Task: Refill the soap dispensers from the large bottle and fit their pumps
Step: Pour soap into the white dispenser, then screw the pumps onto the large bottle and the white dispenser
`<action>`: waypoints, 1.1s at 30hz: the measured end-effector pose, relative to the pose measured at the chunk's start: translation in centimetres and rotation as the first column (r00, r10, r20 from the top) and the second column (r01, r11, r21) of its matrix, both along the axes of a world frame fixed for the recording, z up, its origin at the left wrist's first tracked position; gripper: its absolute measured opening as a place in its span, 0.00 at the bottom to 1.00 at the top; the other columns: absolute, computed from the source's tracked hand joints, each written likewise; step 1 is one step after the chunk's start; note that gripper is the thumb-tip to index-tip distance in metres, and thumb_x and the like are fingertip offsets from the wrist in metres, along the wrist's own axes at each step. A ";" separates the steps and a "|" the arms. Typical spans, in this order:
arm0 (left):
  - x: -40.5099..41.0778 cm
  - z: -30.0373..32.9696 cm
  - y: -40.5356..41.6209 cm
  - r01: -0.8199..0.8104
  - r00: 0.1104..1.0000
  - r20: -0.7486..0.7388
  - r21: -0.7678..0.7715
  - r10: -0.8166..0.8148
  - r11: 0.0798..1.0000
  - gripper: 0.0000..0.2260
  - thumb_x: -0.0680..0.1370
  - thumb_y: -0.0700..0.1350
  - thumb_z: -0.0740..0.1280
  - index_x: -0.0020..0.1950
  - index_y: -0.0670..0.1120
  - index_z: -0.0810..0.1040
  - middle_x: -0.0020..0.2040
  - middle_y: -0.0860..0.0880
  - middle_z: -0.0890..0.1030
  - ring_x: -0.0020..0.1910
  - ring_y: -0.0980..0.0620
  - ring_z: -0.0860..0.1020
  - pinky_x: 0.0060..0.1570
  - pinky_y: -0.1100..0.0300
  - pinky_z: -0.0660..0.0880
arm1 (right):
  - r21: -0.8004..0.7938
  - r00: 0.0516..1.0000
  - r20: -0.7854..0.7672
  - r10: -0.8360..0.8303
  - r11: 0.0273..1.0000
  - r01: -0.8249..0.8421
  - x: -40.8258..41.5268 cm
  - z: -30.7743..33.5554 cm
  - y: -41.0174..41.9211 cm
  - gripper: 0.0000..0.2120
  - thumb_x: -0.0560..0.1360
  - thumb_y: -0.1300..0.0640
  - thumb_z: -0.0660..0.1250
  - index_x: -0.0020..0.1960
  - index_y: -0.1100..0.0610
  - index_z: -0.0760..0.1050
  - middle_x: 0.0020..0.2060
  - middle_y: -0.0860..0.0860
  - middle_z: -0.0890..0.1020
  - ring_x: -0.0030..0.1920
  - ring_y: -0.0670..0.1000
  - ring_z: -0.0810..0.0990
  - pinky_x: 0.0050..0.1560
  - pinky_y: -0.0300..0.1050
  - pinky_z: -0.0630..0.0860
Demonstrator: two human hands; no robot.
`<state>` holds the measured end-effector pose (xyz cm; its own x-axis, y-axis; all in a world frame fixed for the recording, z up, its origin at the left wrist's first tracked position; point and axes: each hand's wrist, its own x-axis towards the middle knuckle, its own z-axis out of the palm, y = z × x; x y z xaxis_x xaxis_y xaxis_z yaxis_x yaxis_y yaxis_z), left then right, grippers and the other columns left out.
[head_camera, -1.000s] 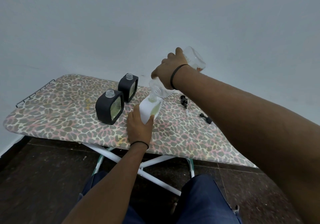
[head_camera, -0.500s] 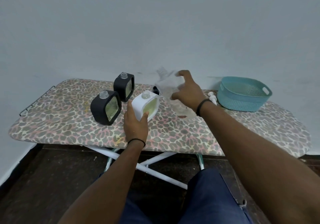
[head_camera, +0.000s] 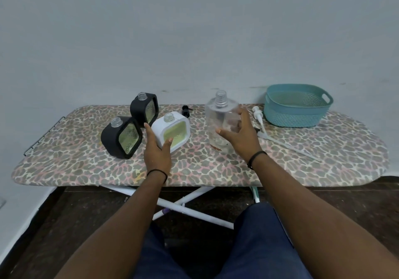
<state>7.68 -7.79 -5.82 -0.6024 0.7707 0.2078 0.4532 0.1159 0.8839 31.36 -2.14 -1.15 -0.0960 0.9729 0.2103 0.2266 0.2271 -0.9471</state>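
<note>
Large clear bottle (head_camera: pixel 222 125) upright on the ironing board (head_camera: pixel 216 171), nearly empty, neck uncapped. Right hand (head_camera: pixel 239 135) just in front of it, fingers spread and relaxed, fingertips at its side; firm contact unclear. Left hand (head_camera: pixel 156 149) cupped around the near corner of the white dispenser (head_camera: pixel 172 131), thumb against its front, steadying it.

Best done by keeping the white dispenser braced upright, then fetching a pump: black pump (head_camera: pixel 186 110) behind it, white pump (head_camera: pixel 259 119) lying right of the bottle. Two black dispensers (head_camera: pixel 121 137) to the left, necks open.
</note>
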 end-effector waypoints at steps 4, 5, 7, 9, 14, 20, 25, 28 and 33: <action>0.0 0.1 0.1 -0.001 1.000 -0.029 -0.005 0.000 1.000 0.38 0.80 0.50 0.67 0.82 0.57 0.45 0.73 0.46 0.72 0.67 0.42 0.74 0.63 0.45 0.74 | -0.052 1.000 -0.015 0.007 0.999 -0.007 0.8 -0.7 0.2 0.41 0.69 0.50 0.79 0.74 0.43 0.59 0.69 0.51 0.74 0.67 0.53 0.75 0.65 0.58 0.75; 0.0 0.0 0.2 -0.004 1.000 -0.024 -0.005 0.004 1.000 0.38 0.80 0.50 0.68 0.82 0.56 0.45 0.74 0.46 0.71 0.68 0.42 0.73 0.65 0.46 0.73 | -0.067 1.000 -0.009 0.014 0.998 -0.014 0.9 -0.6 0.2 0.42 0.69 0.50 0.79 0.75 0.43 0.58 0.70 0.52 0.74 0.67 0.53 0.75 0.65 0.59 0.75; 0.1 -0.1 0.2 -0.008 1.000 -0.006 0.004 0.008 1.000 0.39 0.80 0.50 0.69 0.82 0.53 0.47 0.77 0.46 0.67 0.73 0.44 0.69 0.69 0.46 0.70 | -0.083 1.000 0.006 0.025 0.996 -0.024 1.1 -0.6 0.3 0.44 0.69 0.50 0.80 0.75 0.43 0.57 0.70 0.54 0.73 0.67 0.54 0.75 0.64 0.59 0.76; 0.1 -0.3 0.1 -0.016 1.000 0.006 0.022 0.016 1.000 0.39 0.79 0.51 0.70 0.82 0.51 0.49 0.78 0.46 0.65 0.75 0.46 0.66 0.71 0.45 0.68 | -0.093 0.999 0.011 0.037 0.995 -0.036 1.2 -0.5 0.3 0.42 0.69 0.50 0.79 0.75 0.45 0.59 0.69 0.53 0.74 0.66 0.54 0.75 0.63 0.58 0.76; 0.8 -0.5 -0.7 -0.101 0.989 -0.094 0.100 0.110 0.990 0.33 0.76 0.48 0.73 0.77 0.46 0.61 0.71 0.42 0.71 0.69 0.42 0.70 0.65 0.41 0.72 | -0.099 0.999 0.011 0.032 0.995 -0.031 1.3 -0.5 0.0 0.32 0.70 0.51 0.79 0.67 0.49 0.65 0.64 0.50 0.76 0.63 0.53 0.77 0.60 0.56 0.78; 2.9 0.5 -2.2 -0.252 0.920 -0.296 0.055 0.257 0.966 0.30 0.73 0.48 0.74 0.71 0.41 0.66 0.65 0.37 0.71 0.65 0.35 0.69 0.62 0.37 0.68 | -0.073 0.998 0.055 -0.027 0.997 0.031 1.3 0.0 -0.6 0.30 0.68 0.50 0.80 0.63 0.48 0.66 0.59 0.52 0.78 0.58 0.53 0.79 0.54 0.52 0.80; 4.7 2.4 -2.8 0.003 0.982 -0.189 0.165 0.029 0.986 0.12 0.78 0.44 0.70 0.59 0.43 0.75 0.41 0.50 0.77 0.43 0.45 0.77 0.47 0.48 0.77 | -0.068 0.994 0.090 -0.069 0.995 0.075 1.8 0.4 -1.3 0.32 0.67 0.45 0.79 0.65 0.48 0.68 0.54 0.51 0.79 0.52 0.50 0.80 0.47 0.48 0.81; 6.6 3.3 -2.6 0.133 0.971 -0.223 0.209 -0.085 0.969 0.08 0.77 0.45 0.71 0.55 0.45 0.78 0.37 0.55 0.74 0.37 0.52 0.75 0.42 0.50 0.78 | -0.094 0.995 0.088 -0.043 0.994 0.051 1.8 0.4 -1.5 0.31 0.67 0.45 0.80 0.64 0.46 0.68 0.54 0.51 0.78 0.53 0.50 0.79 0.49 0.49 0.81; 8.8 3.8 -0.5 0.442 0.897 -0.056 0.108 -0.438 0.891 0.31 0.70 0.49 0.79 0.69 0.51 0.70 0.58 0.54 0.77 0.53 0.58 0.78 0.51 0.64 0.76 | -0.171 0.992 0.051 0.118 0.979 -0.108 2.5 0.6 -1.6 0.27 0.73 0.50 0.75 0.68 0.45 0.67 0.58 0.53 0.78 0.57 0.51 0.79 0.56 0.52 0.79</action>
